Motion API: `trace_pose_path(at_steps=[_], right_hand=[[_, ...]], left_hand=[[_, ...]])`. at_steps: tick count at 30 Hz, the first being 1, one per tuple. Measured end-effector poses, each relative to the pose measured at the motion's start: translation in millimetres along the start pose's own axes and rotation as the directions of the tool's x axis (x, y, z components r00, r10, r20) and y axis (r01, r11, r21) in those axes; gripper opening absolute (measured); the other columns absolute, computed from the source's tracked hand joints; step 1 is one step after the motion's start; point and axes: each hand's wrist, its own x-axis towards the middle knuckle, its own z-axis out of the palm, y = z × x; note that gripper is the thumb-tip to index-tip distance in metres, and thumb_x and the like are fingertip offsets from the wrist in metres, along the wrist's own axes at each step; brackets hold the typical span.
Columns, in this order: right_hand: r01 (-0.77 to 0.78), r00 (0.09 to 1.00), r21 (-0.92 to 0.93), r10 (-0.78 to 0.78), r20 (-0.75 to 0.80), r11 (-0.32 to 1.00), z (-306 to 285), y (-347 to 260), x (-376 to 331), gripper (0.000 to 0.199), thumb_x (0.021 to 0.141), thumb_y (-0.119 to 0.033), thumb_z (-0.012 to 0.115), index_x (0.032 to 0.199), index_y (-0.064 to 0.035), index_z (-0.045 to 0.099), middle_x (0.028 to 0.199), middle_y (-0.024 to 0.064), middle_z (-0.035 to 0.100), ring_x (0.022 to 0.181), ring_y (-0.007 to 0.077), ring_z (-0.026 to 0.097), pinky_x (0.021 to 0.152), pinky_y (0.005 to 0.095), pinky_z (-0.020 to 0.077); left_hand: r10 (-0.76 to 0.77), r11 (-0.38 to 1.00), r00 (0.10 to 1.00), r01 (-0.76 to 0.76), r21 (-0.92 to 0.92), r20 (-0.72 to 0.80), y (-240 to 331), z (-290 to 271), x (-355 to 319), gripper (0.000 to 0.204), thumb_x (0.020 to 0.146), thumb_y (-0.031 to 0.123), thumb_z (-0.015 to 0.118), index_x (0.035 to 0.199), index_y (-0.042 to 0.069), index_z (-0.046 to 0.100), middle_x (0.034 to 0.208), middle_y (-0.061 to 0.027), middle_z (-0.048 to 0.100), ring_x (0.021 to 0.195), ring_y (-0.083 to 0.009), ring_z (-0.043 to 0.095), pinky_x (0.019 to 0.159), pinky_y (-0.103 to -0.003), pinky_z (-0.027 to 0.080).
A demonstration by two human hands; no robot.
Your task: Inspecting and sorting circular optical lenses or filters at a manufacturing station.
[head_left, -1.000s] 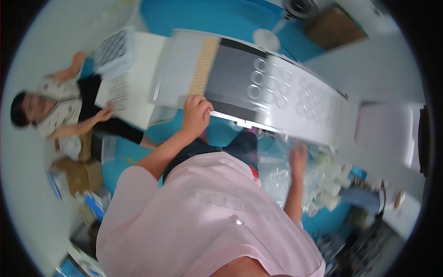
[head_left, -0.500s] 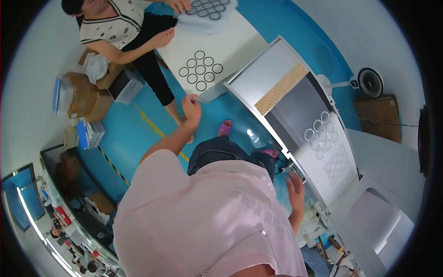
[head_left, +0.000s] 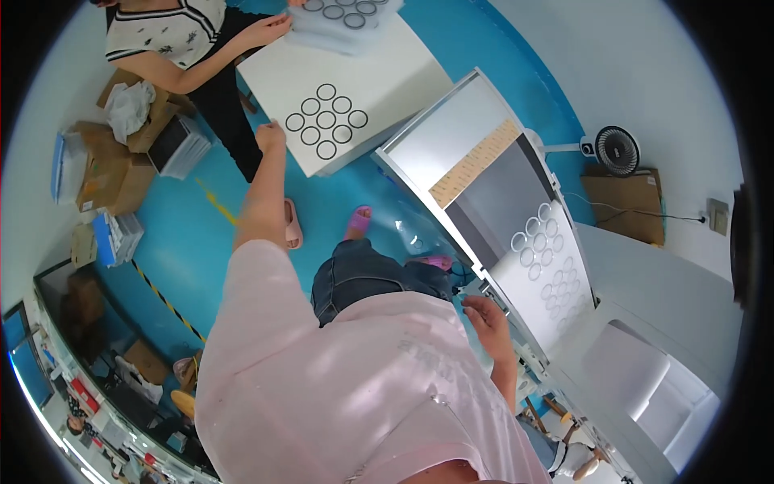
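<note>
White tabletop (head_left: pixel 379 77) far left, black rings (head_left: pixel 326 121) on it; left hand (head_left: pixel 270 135) curled loosely at its near edge. Right hand (head_left: pixel 486 313) open, empty, beside grey conveyor (head_left: pixel 516 202).

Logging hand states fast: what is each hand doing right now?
Left hand: closed in a loose fist beside the white square table with black rings; holding anything cannot be told.
Right hand: open, empty, at the edge of the grey conveyor machine.
</note>
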Motion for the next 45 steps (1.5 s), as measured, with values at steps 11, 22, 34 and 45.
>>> trace_pose_path(at_steps=[11,22,34,45], right_hand=[[0.513,0.849,-0.098,-0.521,-0.088,0.853,61,-130,69,0.025,0.087,-0.004,0.065,0.111,-0.0012,0.059,0.106,0.0097,0.062,0.094,0.0195,0.061,0.085,0.0303,0.048],[0.583,0.1,-0.783,-0.976,-0.196,0.217,35,-215,87,0.034,0.066,-0.006,0.078,0.095,-0.0066,0.059,0.091,0.0082,0.061,0.075,0.0276,0.058,0.061,0.0373,0.0459],[0.612,0.345,-0.347,-0.635,-0.691,0.71,-50,-173,13,0.013,0.082,-0.002,0.072,0.086,-0.0026,0.06,0.08,0.0023,0.062,0.069,0.0084,0.056,0.064,0.0199,0.0456],[0.492,0.29,-0.867,-0.954,0.077,0.08,11,-116,18,0.022,0.067,-0.016,0.07,0.085,-0.0084,0.059,0.085,0.005,0.059,0.08,0.0233,0.058,0.068,0.0336,0.0453]], left_hand=[[0.525,0.381,0.85,-0.192,-0.904,0.04,186,-209,-215,0.022,0.1,0.016,0.038,0.11,-0.003,0.036,0.129,-0.0215,0.044,0.109,-0.031,0.057,0.087,-0.043,0.052],[0.839,0.292,0.427,0.172,-0.941,0.338,230,-222,-331,0.016,0.102,0.018,0.037,0.105,0.002,0.037,0.131,-0.0207,0.042,0.115,-0.0328,0.051,0.097,-0.048,0.046],[0.553,0.76,0.396,0.122,-0.639,0.733,186,-111,-381,0.054,0.094,0.035,0.058,0.129,-0.001,0.039,0.12,-0.0092,0.046,0.108,-0.0172,0.047,0.095,-0.031,0.039],[0.547,0.573,-0.536,0.8,0.179,0.643,220,-128,-403,0.058,0.094,0.058,0.036,0.127,0.011,0.047,0.135,-0.0179,0.047,0.123,-0.045,0.042,0.097,-0.067,0.036]])
